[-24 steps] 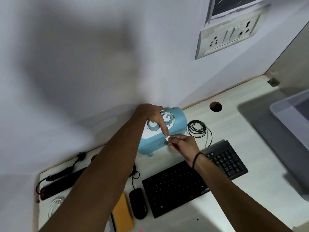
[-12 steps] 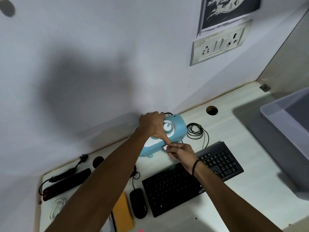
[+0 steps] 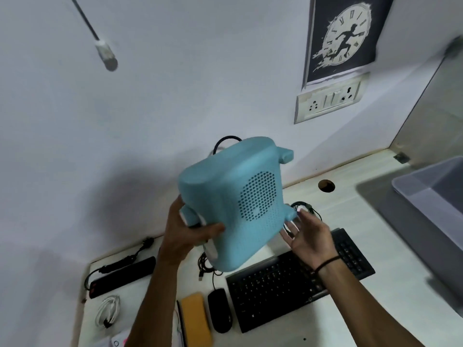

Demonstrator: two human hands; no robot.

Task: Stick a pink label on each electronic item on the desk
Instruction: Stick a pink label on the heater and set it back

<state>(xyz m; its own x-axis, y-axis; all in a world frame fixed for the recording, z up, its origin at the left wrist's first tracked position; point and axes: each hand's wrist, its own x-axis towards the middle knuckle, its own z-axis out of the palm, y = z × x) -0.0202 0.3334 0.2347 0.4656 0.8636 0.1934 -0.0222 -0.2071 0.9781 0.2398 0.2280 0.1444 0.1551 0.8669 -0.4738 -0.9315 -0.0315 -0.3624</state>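
ITEM: blue heater (image 3: pixel 235 204), held in the air above the desk (image 3: pixel 350 204), over the keyboard (image 3: pixel 298 279), tilted so its perforated grille faces the camera.

GRIP: left hand (image 3: pixel 186 234) clamped round the knob end, thumb across the casing; carries the wt. Right hand (image 3: pixel 309 236) spread flat, palm up, fingers just beside the lower foot, steadying; whether it touches, can't tell.

STEP (est.): turning the unit to check or find a label spot. Advice: keep left grip firm, bring right palm under the body before rotating further; mind the black cord behind. Press label on smooth casing, not on grille holes.

APPEARANCE: pale blue plastic, rounded box, stub feet, round honeycomb vent. No pink label visible on the faces shown.

NEARBY, no label seen: mouse (image 3: pixel 220 310), power strip (image 3: pixel 122 275).
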